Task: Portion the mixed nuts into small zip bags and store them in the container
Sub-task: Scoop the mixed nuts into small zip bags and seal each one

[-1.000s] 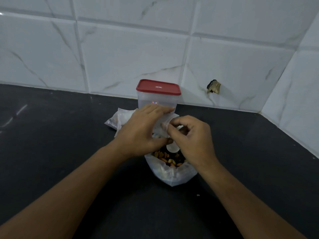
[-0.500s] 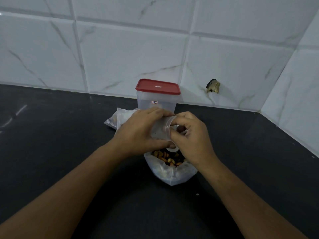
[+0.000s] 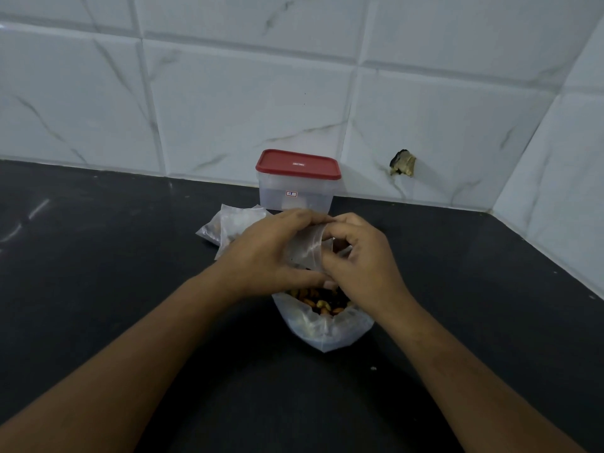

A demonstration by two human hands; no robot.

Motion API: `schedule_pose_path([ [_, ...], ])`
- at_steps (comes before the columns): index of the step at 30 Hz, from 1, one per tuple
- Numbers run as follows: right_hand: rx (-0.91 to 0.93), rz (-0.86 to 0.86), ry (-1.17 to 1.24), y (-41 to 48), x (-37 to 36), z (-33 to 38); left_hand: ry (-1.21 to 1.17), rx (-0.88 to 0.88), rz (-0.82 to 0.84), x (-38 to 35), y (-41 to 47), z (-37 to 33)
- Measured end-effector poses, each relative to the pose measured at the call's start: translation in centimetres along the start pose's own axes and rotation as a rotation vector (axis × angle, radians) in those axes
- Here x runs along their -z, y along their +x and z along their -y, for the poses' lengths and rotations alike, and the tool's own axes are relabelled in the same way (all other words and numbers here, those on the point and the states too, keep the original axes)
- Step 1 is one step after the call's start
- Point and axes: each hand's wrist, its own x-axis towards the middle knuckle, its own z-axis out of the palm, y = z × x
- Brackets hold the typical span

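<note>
Head view: left hand [image 3: 268,256] and right hand [image 3: 362,259], fingers curled, both pinch a small zip bag [image 3: 307,248] just above the open bag of mixed nuts [image 3: 323,318]. Red-lidded container [image 3: 295,188] stands behind that bag, lid on.

Both forearms outstretched, left hand [image 3: 261,256] and right hand [image 3: 366,256] close together, fingers [image 3: 294,218] curled
</note>
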Motion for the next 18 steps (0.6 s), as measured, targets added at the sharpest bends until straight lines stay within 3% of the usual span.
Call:
schedule_pose_path([
  [6,-0.022,-0.024,0.168,0.1,0.1,0.5,-0.008,0.035,-0.093,0.0,0.1,0.3],
  [10,-0.004,-0.084,0.144,0.3,0.4,0.2,-0.038,0.067,-0.158,0.0,0.0,0.6],
  [14,0.050,-0.131,-0.106,0.9,1.9,-0.3,-0.083,0.139,-0.211,0.0,-0.2,0.8],
  [18,-0.001,-0.019,-0.400,1.4,4.4,-0.5,-0.085,0.236,-0.195,-0.3,-0.3,1.2],
])
